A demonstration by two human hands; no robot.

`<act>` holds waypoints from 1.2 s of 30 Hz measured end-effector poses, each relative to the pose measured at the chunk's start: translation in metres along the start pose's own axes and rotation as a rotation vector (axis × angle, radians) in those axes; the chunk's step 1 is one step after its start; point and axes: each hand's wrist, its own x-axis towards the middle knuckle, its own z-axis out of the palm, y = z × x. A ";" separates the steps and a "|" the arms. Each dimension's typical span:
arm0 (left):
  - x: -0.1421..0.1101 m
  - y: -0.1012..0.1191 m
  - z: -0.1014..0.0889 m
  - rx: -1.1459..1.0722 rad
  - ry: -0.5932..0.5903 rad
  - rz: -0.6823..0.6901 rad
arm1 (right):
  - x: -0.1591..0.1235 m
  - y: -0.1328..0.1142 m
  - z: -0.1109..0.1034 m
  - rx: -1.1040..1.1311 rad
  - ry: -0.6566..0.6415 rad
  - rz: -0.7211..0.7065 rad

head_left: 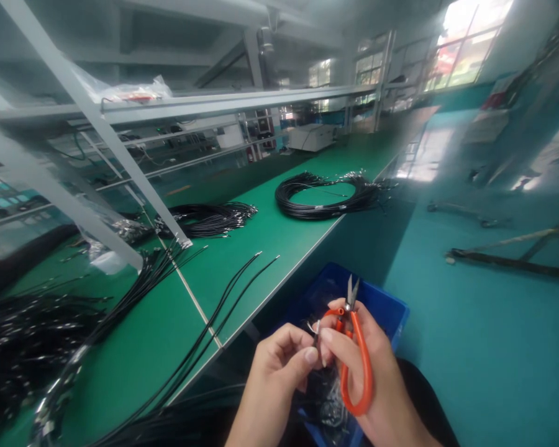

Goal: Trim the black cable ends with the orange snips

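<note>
Over a blue bin, my two hands meet close together. My left hand is closed, its thumb and forefinger pinching the end of a black cable with a small white piece at its tip. In my right hand are red-handled scissors, blades pointing up and slightly apart. The thumb and forefinger of that hand also touch the cable end. Long black cables run over the table edge just left of my hands. Where the held cable leads is hidden behind my fingers.
On the green table lie a coiled cable bundle, another bundle and a heap of cables at left. Slanted white shelf posts rise from the tabletop. A metal stand leg rests on the floor at right.
</note>
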 end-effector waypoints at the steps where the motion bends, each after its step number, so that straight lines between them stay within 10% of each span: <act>1: 0.000 -0.001 0.000 -0.007 0.014 -0.003 | 0.000 0.002 -0.002 -0.042 0.006 -0.011; 8: 0.002 0.001 -0.001 -0.005 0.044 -0.022 | 0.000 0.000 -0.014 -0.319 0.083 -0.199; 18: 0.002 -0.002 -0.001 -0.008 0.004 -0.022 | 0.005 -0.007 -0.003 -0.047 -0.056 -0.010; 25: 0.003 0.000 -0.001 0.017 0.070 -0.045 | -0.005 0.006 -0.015 -0.540 0.116 -0.327; 36: -0.001 0.001 0.001 0.093 0.025 0.004 | 0.000 0.009 -0.017 -1.029 0.044 -0.807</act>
